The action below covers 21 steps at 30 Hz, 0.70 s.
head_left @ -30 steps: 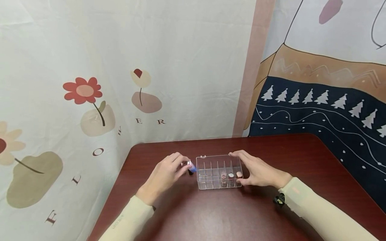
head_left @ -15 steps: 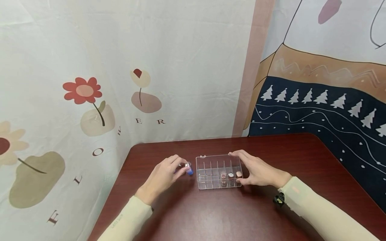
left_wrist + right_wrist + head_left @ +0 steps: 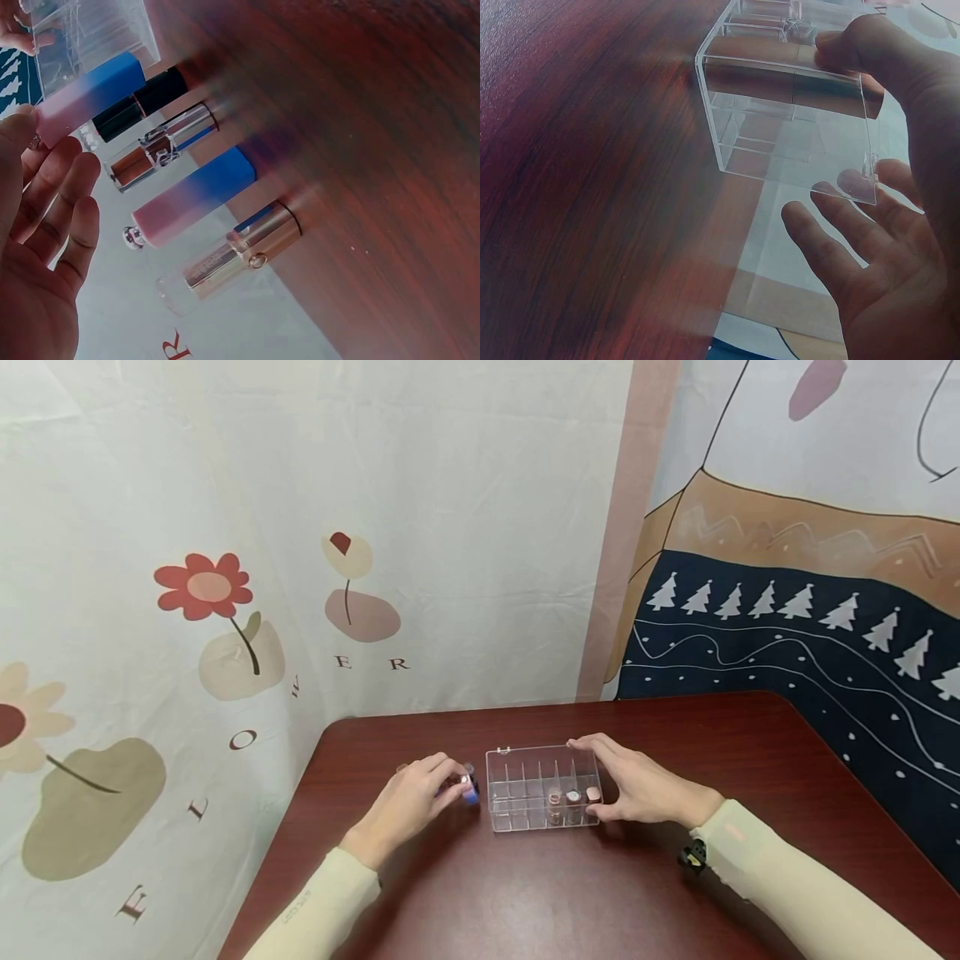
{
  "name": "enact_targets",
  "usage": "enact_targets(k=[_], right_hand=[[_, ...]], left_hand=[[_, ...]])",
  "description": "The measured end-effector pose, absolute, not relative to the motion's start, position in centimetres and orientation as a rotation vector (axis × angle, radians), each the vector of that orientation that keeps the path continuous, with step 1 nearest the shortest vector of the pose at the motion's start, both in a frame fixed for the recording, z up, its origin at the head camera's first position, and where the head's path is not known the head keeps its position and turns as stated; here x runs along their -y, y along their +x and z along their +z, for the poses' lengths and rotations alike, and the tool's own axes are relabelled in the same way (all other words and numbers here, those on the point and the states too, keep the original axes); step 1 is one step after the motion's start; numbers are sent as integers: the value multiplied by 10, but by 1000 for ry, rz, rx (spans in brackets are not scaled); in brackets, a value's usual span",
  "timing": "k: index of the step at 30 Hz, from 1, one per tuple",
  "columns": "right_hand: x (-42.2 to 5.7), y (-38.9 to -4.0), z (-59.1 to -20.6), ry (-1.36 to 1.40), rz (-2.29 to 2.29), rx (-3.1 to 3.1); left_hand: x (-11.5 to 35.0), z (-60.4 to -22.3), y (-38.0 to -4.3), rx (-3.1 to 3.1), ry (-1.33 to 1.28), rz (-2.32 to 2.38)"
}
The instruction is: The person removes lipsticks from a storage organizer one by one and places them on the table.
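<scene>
My left hand [image 3: 412, 797] pinches the top end of a pink-to-blue lipstick tube [image 3: 94, 97] between thumb and forefinger, left of the box. Beside it in the left wrist view stand a black tube [image 3: 142, 105], a clear tube with brown inside [image 3: 161, 146], a second pink-to-blue tube [image 3: 196, 196] and a gold tube [image 3: 262, 244]. The head view mostly hides these behind the hand. My right hand [image 3: 637, 781] grips the right end of a clear divided box [image 3: 513, 818], thumb at the front and fingers at the back. Several lipsticks [image 3: 573, 806] stand in its front right compartments.
The box rests on a dark red wooden table [image 3: 525, 893]. Printed cloth [image 3: 480, 527] hangs behind the table's back edge and along its left side.
My left hand has drawn slightly away from the box's left edge and lower, with the pink-to-blue tube in its fingers. The right hand and the box stay in place.
</scene>
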State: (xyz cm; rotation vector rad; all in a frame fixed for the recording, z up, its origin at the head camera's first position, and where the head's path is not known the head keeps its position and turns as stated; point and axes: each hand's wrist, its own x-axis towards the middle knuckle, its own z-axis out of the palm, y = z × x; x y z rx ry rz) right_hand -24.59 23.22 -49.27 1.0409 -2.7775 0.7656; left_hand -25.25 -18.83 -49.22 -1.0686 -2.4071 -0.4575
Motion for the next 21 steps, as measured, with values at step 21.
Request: enact_targets(k=[21], right_hand=[[-233, -246, -492, 1024, 769, 2808]], left_hand=[[187, -498, -252, 2562, -1062, -451]])
